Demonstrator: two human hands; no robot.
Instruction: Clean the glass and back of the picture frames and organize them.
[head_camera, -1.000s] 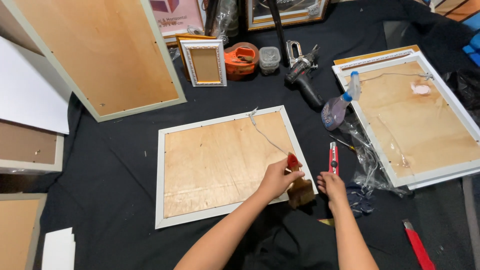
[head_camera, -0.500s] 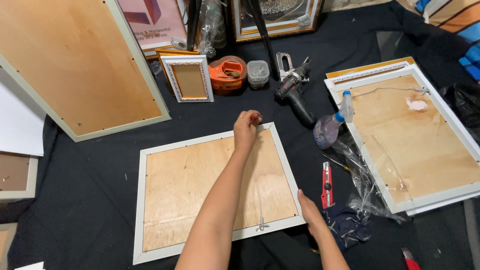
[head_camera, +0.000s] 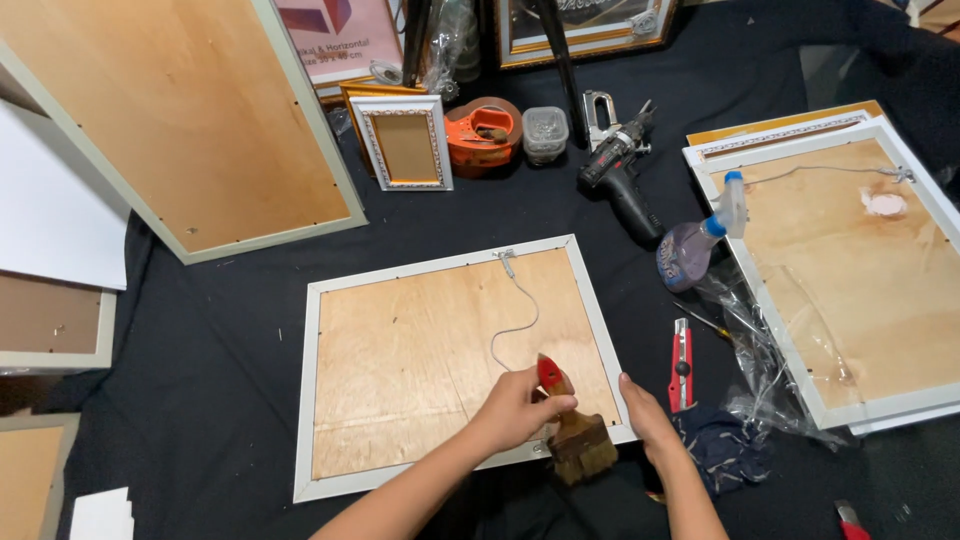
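A white picture frame (head_camera: 310, 390) lies face down on the black cloth, its plywood back (head_camera: 420, 350) up. A thin hanging wire (head_camera: 515, 320) runs from a hook at the far edge toward the near right corner. My left hand (head_camera: 515, 408) grips a paintbrush (head_camera: 572, 428) with a red handle and brown bristles over that near right corner. Just to the right, my right hand (head_camera: 645, 415) rests on the frame's right edge, fingers bent and holding nothing.
A red utility knife (head_camera: 681, 363), a spray bottle (head_camera: 695, 240), crumpled clear plastic (head_camera: 760, 350) and a cordless drill (head_camera: 620, 170) lie to the right. A larger face-down frame (head_camera: 850, 270) sits far right. More frames lean at left; an orange tape dispenser (head_camera: 482, 130) stands behind.
Half a second ago my left hand was stretched to the frame's far edge by the wire hook. It has drawn back to the near right corner and now holds the brush.
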